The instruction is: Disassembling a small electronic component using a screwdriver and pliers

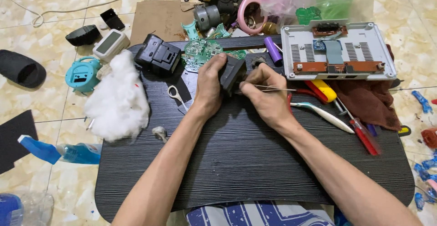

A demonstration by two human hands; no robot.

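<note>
My left hand (208, 86) grips a small black plastic block (232, 72) at the far middle of a black ribbed lap table (236, 162). My right hand (266, 95) pinches a thin metal rod of a screwdriver (282, 88) with a red handle, its tip against the block's right side. Both forearms reach in from the bottom edge. A green circuit board (200, 52) lies just beyond my left hand.
A lump of white stuffing (119, 97), a black box (157, 55) and white scissors (175, 95) lie left. A grey open device case (337, 50), a purple cell (272, 49), screwdrivers (359, 126), a white-handled tool (324, 115) and a brown cloth (369, 101) lie right. Parts litter the tiled floor.
</note>
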